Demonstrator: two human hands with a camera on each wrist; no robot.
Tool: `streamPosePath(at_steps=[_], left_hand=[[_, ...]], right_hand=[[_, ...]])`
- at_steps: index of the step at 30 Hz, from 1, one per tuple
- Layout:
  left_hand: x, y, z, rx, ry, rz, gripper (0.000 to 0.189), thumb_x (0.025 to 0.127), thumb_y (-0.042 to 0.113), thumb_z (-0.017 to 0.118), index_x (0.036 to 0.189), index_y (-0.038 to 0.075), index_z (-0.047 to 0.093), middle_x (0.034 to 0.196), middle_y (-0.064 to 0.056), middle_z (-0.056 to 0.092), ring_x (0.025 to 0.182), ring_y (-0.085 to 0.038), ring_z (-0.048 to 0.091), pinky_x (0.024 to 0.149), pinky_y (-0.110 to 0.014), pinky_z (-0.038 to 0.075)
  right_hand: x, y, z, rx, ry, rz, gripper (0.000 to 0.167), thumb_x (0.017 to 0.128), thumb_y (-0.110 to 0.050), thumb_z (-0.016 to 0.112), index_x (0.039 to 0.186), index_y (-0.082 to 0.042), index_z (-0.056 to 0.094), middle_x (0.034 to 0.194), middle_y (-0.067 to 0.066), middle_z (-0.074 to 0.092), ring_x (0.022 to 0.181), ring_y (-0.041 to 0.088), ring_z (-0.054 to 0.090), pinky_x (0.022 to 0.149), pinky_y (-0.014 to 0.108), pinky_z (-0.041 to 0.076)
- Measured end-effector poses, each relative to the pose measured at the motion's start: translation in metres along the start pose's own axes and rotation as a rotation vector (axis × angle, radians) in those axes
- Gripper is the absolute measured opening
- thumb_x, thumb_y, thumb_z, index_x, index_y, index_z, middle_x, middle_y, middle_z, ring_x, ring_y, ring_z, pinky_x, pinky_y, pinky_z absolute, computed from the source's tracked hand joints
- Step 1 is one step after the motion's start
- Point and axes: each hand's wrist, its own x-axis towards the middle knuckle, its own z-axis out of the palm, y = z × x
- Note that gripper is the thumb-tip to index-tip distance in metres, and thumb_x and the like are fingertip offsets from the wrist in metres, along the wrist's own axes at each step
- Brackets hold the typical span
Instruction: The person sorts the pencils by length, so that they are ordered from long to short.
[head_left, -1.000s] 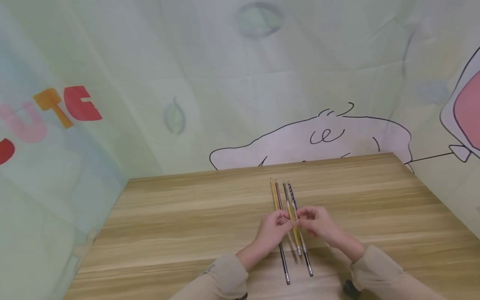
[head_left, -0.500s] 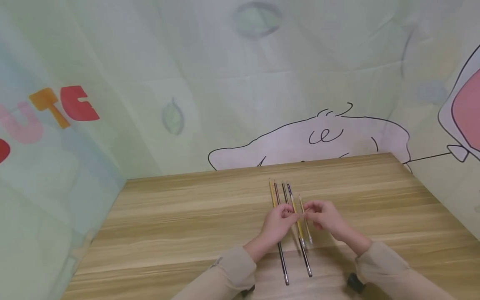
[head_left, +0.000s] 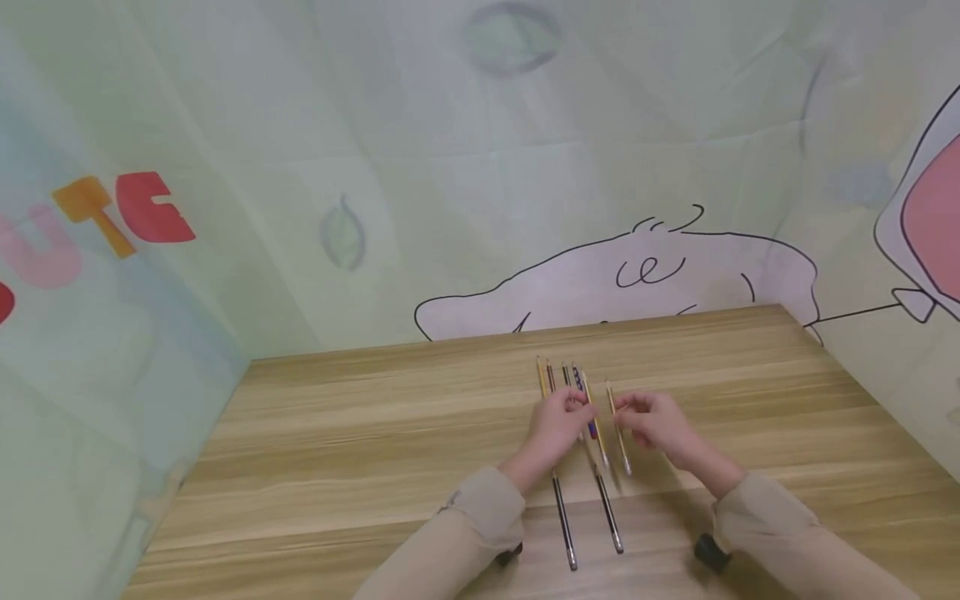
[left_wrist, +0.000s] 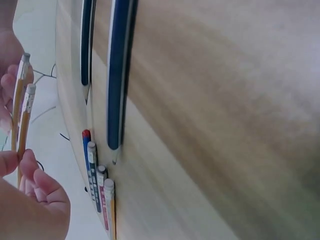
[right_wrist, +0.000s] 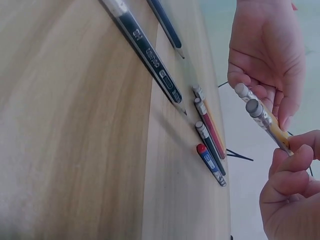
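Observation:
My left hand pinches a yellow pencil between thumb and fingertips, above the table. Just to its right, my right hand pinches a second yellow pencil, roughly parallel to the first. Both have pale eraser ends pointing toward me; in the right wrist view, the right hand's pencil overlaps the other. Under and beyond the left hand lie a yellow pencil, a dark red pencil, a black pencil and a blue pencil with a red end, partly hidden in the head view.
Two dark pencils lie nearer me on the wood-grain table: a left one and a right one. A printed cloth backdrop rises behind the table. A small black object shows at the right sleeve.
My hands have drawn apart, the right one moving right with its pencil. Both have shifted slightly away from me. The pencils on the table have stayed in place.

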Motion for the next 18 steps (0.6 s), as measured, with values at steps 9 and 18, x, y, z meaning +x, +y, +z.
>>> streamPosePath(at_steps=[9,18], left_hand=[[0.016,0.002,0.002,0.069,0.054,-0.011,0.014,0.078,0.022,0.063,0.087,0.013,0.060,0.072,0.002,0.061,0.054,-0.009,0.048,0.048,-0.021,0.041],[0.025,0.003,0.005,0.110,0.088,-0.018,0.014,0.077,0.022,0.064,0.087,0.013,0.061,0.069,0.002,0.059,0.054,-0.009,0.049,0.047,-0.021,0.040]], right_hand=[[0.007,0.006,-0.004,0.007,0.020,-0.003,0.034,0.081,-0.003,0.053,0.109,0.014,0.046,0.067,-0.005,0.052,0.045,0.004,0.038,0.042,0.018,0.033],[0.011,0.008,-0.008,0.018,0.025,-0.023,0.034,0.081,-0.003,0.054,0.108,0.015,0.046,0.066,-0.004,0.053,0.044,0.003,0.038,0.041,0.018,0.033]])
